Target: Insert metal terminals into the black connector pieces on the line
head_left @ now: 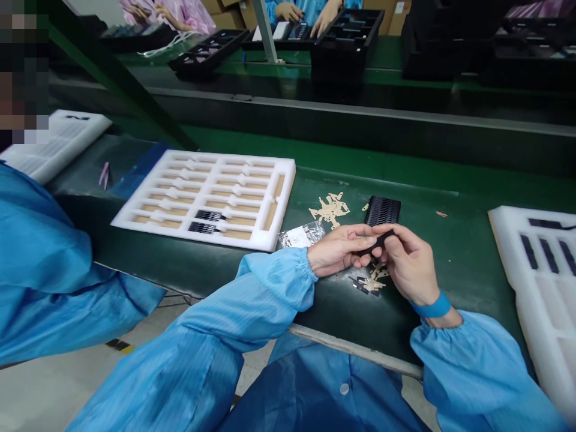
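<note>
My left hand (339, 249) and my right hand (409, 261) meet above the green bench, both pinching a small flat black part (377, 242) between their fingertips. Just behind them stands a stack of the same black parts (382, 210). Under my hands lie small tan and black scraps (371, 282). A pile of tan peeled strips (330, 209) and a clear plastic bag (300, 235) lie to the left. A blue band circles my right wrist.
A white foam tray (135, 213) with slots, two holding black parts, sits at left. Another white foam tray (508, 240) is at right. A neighbour's blue sleeve (45, 264) is far left. Across the conveyor, other people's hands work at black trays (346, 30).
</note>
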{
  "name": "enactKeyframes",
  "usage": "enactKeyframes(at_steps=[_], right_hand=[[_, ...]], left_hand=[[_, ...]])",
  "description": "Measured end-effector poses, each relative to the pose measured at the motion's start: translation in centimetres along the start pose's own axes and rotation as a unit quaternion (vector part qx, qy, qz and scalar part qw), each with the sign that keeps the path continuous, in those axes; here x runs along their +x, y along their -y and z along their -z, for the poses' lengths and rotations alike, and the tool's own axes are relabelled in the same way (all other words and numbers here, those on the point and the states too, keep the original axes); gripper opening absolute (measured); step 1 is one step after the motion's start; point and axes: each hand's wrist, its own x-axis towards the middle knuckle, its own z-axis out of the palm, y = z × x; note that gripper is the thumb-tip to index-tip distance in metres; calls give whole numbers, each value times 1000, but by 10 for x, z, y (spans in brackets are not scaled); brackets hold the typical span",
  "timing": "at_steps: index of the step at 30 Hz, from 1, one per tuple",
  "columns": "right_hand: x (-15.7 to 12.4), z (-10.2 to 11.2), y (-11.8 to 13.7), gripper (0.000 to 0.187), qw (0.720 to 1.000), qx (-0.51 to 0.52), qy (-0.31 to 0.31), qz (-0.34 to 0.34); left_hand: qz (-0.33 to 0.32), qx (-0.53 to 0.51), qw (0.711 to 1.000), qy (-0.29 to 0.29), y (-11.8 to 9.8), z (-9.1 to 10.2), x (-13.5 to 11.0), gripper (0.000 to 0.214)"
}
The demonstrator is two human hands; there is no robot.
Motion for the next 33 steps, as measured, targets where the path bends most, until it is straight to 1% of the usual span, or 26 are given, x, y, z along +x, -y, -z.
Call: enactKeyframes(at_steps=[2,3,6,8,10,13,15,17,20,22,24,26,27,28,29,31,32,33], right_hand=[[2,3,1,33,998,-58,-14,33],[4,5,2,32,996,-81,-10,40],[9,12,6,34,991,-126,12,38],[12,17,6,33,988,-151,10,38],[13,22,3,32,987,-154,-12,38],[15,24,0,36,988,-148,-37,21],[15,22,0,36,987,-156,-32,9],[15,19,1,36,988,-155,-21,2],[14,17,2,30,988,-151,-30,6],[14,20,3,32,989,-146,-26,-11],[14,25,4,32,990,-121,22,-64],[17,30,7,32,985,-88,76,-130],[19,33,8,31,983,-69,78,-150],[21,35,9,30,986,-45,55,-153],[24,36,10,29,990,-14,10,-138],[28,36,11,30,992,54,-85,-81],[29,35,11,33,989,72,-113,-58],[29,34,10,37,989,69,-122,-46]], left_hand=[[-6,14,1000,-6,0,1,1,46],[-14,26,1000,-10,1,1,2,43],[-56,82,995,-23,3,4,5,35],[-88,139,986,-35,5,5,8,32],[-111,202,972,-53,7,6,10,27],[-135,277,948,-84,11,8,13,22],[-152,305,935,-96,13,9,14,23],[-163,317,929,-96,15,11,14,25],[-160,314,932,-86,15,11,14,26],[-139,308,938,-82,14,11,14,25],[-102,307,943,-84,13,10,15,23],[-69,301,945,-105,10,10,16,24],[-59,292,947,-122,9,10,16,24],[-53,277,949,-140,7,11,17,25],[-52,260,951,-156,6,10,17,25],[-51,231,956,-173,4,9,17,24],[-50,222,958,-174,3,8,17,25],[-49,217,959,-175,2,7,17,25]])
